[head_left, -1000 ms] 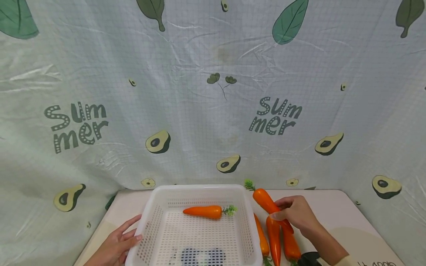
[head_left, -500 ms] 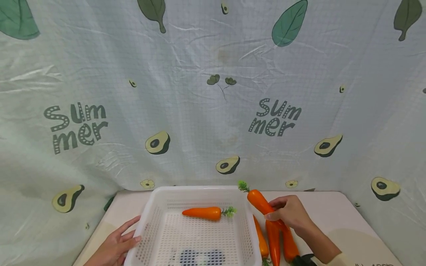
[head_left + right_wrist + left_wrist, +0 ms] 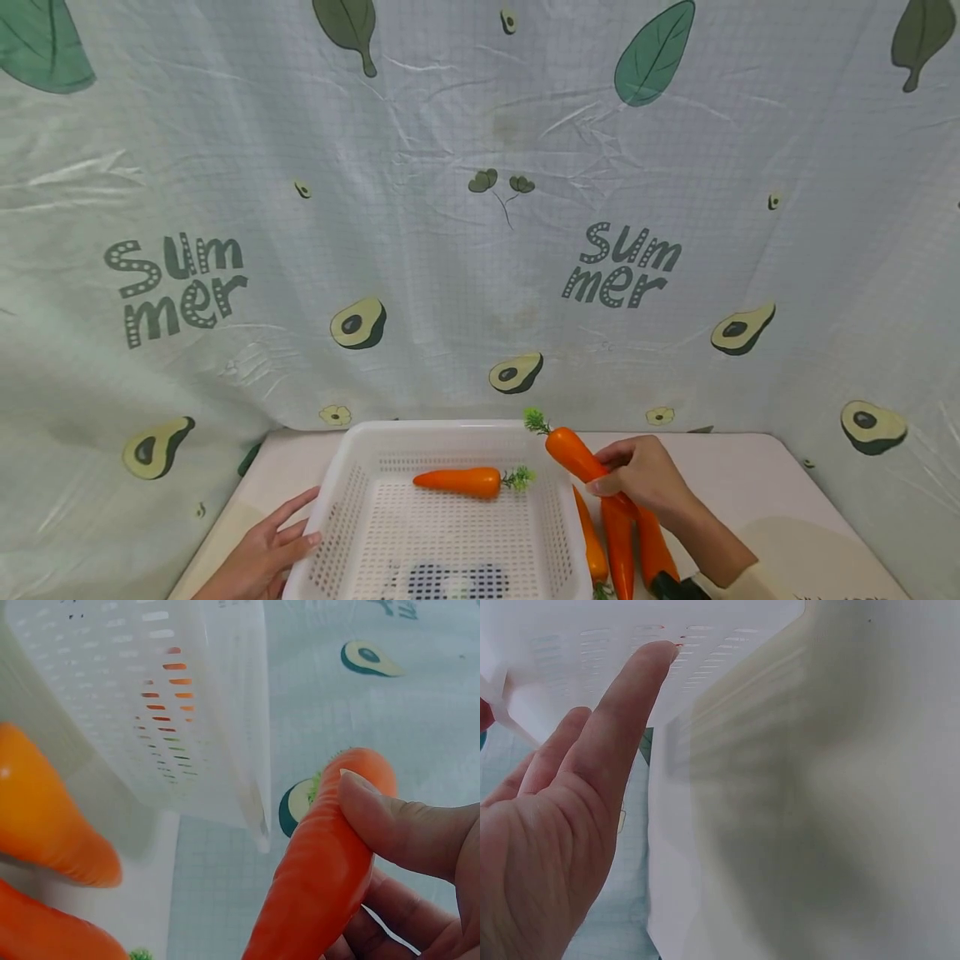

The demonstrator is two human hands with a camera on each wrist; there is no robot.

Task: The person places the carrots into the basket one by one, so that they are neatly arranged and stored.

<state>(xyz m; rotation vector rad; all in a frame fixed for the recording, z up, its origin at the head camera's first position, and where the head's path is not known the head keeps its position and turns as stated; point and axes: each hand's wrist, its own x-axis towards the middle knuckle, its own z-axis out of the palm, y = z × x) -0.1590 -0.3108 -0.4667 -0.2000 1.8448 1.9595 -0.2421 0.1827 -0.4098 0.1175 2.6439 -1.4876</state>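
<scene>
Right hand [image 3: 645,483] grips a toy carrot [image 3: 573,454], fingers and thumb curled round its lower half, carrot lifted off the table [image 3: 750,475] and tilted, green leafy top pointing up-left over the right rim of the white perforated basket [image 3: 442,433]. Right wrist view shows the thumb [image 3: 405,825] pressed on the carrot's orange body with the basket's slotted wall just beside it. Left hand [image 3: 262,554] lies flat, fingers straight, touching the basket's left outer wall near the front corner; left wrist view confirms straight fingers [image 3: 622,705] against the white plastic, holding nothing. Inside the basket one carrot [image 3: 459,479] lies flat near the far wall, tip pointing left, green top to the right. Three more carrots [image 3: 618,546] lie on the table just right of the basket, side by side, pointed ends away from the person, partly under the right hand and the held carrot. A dark patch shows through the basket floor at the near edge; cannot tell what it is. Behind the table hangs a pale checked backdrop cloth [image 3: 480,208] printed with avocados, leaves and "Summer".
</scene>
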